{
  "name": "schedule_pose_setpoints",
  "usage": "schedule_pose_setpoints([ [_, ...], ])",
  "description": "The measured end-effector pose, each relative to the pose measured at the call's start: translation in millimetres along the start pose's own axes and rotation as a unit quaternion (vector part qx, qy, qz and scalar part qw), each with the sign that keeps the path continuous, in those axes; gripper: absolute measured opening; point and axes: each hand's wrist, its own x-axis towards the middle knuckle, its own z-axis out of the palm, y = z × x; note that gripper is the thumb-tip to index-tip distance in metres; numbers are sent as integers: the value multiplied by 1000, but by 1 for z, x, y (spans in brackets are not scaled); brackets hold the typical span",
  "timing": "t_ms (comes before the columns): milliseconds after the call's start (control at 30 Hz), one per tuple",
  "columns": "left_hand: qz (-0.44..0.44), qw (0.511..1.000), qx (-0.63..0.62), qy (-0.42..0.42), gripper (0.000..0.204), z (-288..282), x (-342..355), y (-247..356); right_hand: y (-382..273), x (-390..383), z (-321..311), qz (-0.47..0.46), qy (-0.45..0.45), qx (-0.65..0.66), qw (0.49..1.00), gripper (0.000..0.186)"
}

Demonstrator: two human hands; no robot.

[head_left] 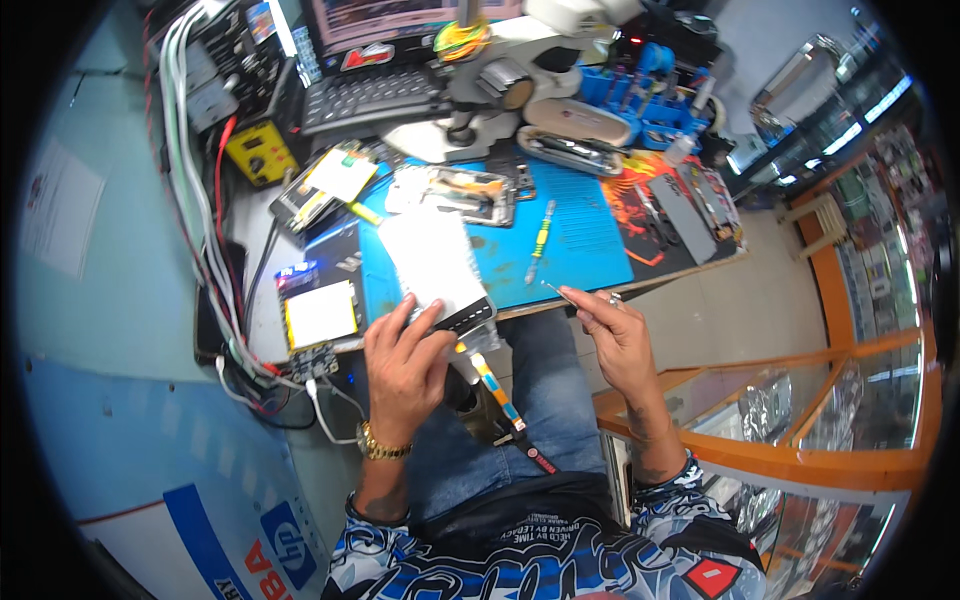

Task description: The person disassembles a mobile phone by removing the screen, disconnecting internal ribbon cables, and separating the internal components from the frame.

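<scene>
My left hand (pixel 402 362) is at the near edge of a bright white, flat panel (pixel 430 258), fingers pressed on its lower corner. A dark band runs along the panel's near end, and clear plastic hangs beside it. From that end a narrow strip (pixel 495 388) with yellow, orange and blue patches dangles over my lap. My right hand (pixel 620 338) pinches a thin metal tool (pixel 552 289), its tip pointing left over the mat's front edge; fingers cover the rest, so I cannot tell its kind. A yellow-green double-ended pen-like tool (pixel 541 243) lies on the blue mat (pixel 590 225).
Behind the panel lies an opened phone (pixel 455 192). Left of it are another opened device (pixel 325 188) and a white battery-like pack (pixel 320 313). A microscope (pixel 500 85), laptop (pixel 375 98), open case (pixel 570 150) and blue tool rack (pixel 640 105) line the back. Cables (pixel 190 190) hang at left.
</scene>
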Motion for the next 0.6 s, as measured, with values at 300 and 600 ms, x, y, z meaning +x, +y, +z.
schedule_pose_setpoints([
  [300, 26, 1000, 7, 4, 39, 2, -1, 5, 50, -47, -59, 53, 255, 19, 965, 32],
  [600, 61, 998, 5, 6, 25, 2, 9, -1, 74, -2, -144, 50, 434, -287, 852, 30],
])
